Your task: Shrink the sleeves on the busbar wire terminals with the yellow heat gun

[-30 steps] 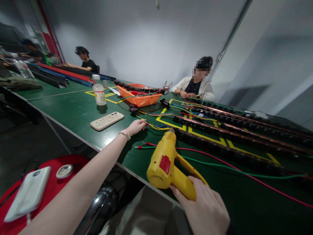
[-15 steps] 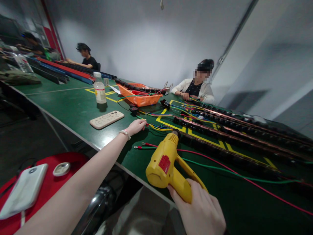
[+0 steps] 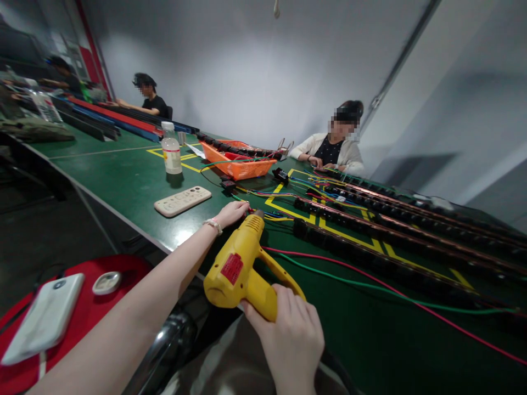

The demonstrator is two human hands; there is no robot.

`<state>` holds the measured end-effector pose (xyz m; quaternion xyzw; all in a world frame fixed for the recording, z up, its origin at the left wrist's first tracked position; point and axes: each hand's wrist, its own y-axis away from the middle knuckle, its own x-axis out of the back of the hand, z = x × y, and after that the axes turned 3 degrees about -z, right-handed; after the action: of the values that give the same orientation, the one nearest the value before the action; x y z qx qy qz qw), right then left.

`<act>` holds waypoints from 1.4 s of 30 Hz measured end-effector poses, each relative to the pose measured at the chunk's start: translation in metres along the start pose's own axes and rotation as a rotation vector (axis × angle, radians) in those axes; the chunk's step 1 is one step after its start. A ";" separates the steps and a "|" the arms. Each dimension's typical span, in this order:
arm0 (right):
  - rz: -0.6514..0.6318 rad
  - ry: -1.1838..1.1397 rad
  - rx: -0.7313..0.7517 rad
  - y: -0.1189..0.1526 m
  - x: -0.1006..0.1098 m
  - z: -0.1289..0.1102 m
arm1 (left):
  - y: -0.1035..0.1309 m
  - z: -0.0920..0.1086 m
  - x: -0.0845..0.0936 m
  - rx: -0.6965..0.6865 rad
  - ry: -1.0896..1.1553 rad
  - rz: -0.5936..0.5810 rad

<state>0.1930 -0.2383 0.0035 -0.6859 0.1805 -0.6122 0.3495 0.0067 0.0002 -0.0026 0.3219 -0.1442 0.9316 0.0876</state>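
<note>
My right hand (image 3: pixel 288 329) is wrapped round the handle of a yellow heat gun (image 3: pixel 236 269) with a red label. Its dark nozzle (image 3: pixel 258 214) points away from me, close beside my left hand (image 3: pixel 233 214). The left fingers are closed on the ends of several thin wires (image 3: pixel 278 217), yellow and blue among them, that run to a long black strip (image 3: pixel 341 241). A red wire (image 3: pixel 329 256) and a green wire (image 3: pixel 349 278) lie loose across the table, their left ends hidden behind the heat gun.
On the green table (image 3: pixel 123 175) lie a phone in a beige case (image 3: pixel 183 201), a bottle (image 3: pixel 171 151) and an orange basket (image 3: pixel 234 164). More black strips with copper bars (image 3: pixel 391 225) stretch to the right. A co-worker (image 3: pixel 329 145) sits opposite. A red stool (image 3: pixel 135 269) holds a white device.
My right hand has brought the heat gun leftward, so its nozzle is now close to the wire ends at my left hand. The left hand stays closed in nearly the same place.
</note>
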 end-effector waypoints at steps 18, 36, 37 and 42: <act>-0.003 -0.102 0.010 0.001 -0.005 0.005 | 0.002 0.004 0.002 -0.012 0.010 -0.010; 0.043 0.142 0.028 0.011 0.022 0.054 | 0.003 -0.001 0.001 -0.006 -0.016 -0.013; 0.051 0.160 0.029 0.011 0.023 0.056 | 0.003 -0.001 0.001 -0.010 -0.024 -0.012; 0.034 0.235 0.010 0.010 0.023 0.062 | 0.001 -0.003 0.001 -0.018 -0.054 -0.010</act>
<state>0.2591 -0.2447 0.0124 -0.6044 0.2290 -0.6833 0.3397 0.0043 0.0001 -0.0047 0.3471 -0.1531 0.9207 0.0913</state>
